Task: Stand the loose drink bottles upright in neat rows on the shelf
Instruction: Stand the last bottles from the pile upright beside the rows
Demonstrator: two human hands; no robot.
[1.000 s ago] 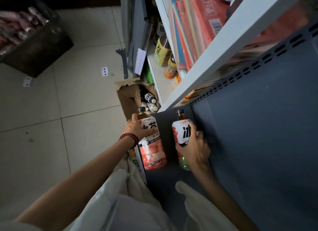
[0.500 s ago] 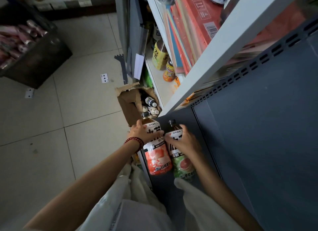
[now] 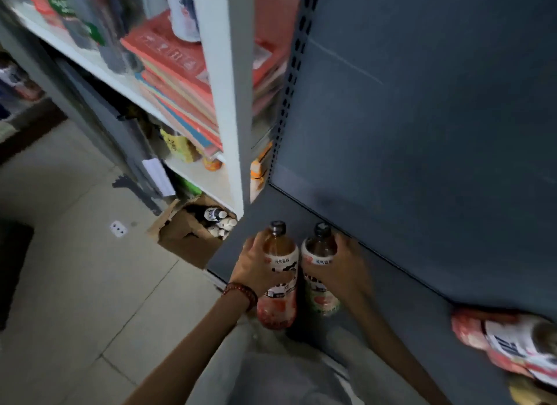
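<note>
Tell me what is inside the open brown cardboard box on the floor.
The brown cardboard box holds a few bottles with white labels, bunched at its right side. Its flaps and walls cover the rest, so the count is unclear.

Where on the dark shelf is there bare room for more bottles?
Bare: the shelf along the back panel, between the right hand and the lying bottle; also the corner behind the held bottles. Crowded: the front, where the left hand grips the red-label bottle beside the green-label bottle.
</note>
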